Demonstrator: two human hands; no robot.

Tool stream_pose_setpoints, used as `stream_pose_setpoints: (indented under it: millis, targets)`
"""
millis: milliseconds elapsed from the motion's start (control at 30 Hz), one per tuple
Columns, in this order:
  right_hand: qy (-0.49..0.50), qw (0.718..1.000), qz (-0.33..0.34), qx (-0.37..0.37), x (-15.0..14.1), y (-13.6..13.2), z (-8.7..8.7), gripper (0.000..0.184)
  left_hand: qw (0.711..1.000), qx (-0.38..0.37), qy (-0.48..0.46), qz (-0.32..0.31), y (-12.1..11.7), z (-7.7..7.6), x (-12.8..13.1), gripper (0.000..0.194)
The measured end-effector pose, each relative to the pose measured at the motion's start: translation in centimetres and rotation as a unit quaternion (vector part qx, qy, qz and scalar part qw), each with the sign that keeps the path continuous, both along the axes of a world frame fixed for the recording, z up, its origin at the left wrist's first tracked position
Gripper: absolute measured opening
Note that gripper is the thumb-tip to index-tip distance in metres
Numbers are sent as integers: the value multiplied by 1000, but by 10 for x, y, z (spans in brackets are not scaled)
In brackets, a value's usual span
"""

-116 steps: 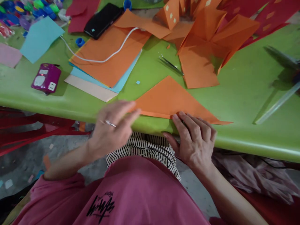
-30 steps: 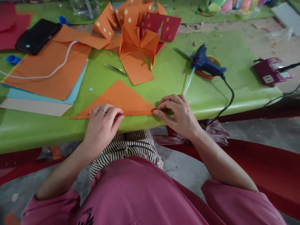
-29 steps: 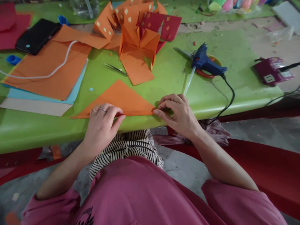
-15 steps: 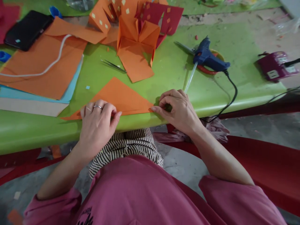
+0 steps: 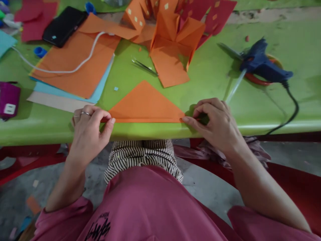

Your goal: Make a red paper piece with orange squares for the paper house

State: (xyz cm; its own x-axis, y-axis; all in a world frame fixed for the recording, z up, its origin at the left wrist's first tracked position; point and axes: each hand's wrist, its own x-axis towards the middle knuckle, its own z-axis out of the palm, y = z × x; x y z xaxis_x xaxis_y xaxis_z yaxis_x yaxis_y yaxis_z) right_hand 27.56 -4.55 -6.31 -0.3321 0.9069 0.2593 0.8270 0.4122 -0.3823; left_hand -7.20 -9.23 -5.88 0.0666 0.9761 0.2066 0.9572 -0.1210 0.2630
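A folded sheet of orange paper [image 5: 146,102] lies at the near edge of the green table, its peak pointing away from me and a narrow fold along its near side. My left hand [image 5: 91,129], with a ring on one finger, pinches its left end between thumb and fingers; that end is hidden behind the hand. At the right corner my right hand [image 5: 213,122] pinches the paper between thumb and forefinger. Beyond the sheet lie tweezers [image 5: 144,66] and a cut, folded orange paper piece [image 5: 173,63].
A blue glue gun [image 5: 267,63] with its cord rests on a roll of tape at right, beside a blade [image 5: 229,51]. Stacked orange and blue paper [image 5: 75,73], a white cable [image 5: 85,62], a black phone [image 5: 64,26] and a purple socket block [image 5: 9,100] occupy the left.
My left hand has slid outward to the left end of the paper, and the near fold now runs straight. The right hand still pinches its corner. My view has turned left.
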Motion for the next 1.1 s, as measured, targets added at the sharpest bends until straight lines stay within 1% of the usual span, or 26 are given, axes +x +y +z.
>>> stream_pose_setpoints:
  millis: [100,200,300,367,467,667,767,867,967,1033,1100]
  targets:
    - [-6,1000,7,14,1,3,-1,39,1000,5,7,24,-1,2,-5,8]
    - [-12,999,13,31,1,6,-2,41,999,13,11,49,-3,4,-4,7]
    - [-19,999,13,44,2,7,-2,46,997,21,13,72,-3,4,-2,5]
    - [-17,999,3,35,2,8,-2,49,996,32,14,85,-3,3,-2,3]
    - [-9,1000,-14,10,0,9,-1,49,994,44,10,102,-3,0,-2,6]
    - [-14,999,-38,27,-2,12,-4,66,989,54,4,136,-4,-7,-6,9]
    - [-14,999,-43,21,-2,13,-4,67,989,63,2,134,-6,-8,-6,14]
    - [-10,999,-45,16,-2,13,-4,65,991,67,-3,113,-7,-8,-5,22]
    - [-9,999,-41,20,-3,13,-4,62,993,70,-8,99,-7,-9,-5,23]
    - [-6,999,-38,34,-3,11,-5,60,991,89,-1,101,-9,-9,-3,25]
    - [-8,999,-27,42,-2,10,-5,58,987,128,22,95,-13,-9,4,31]
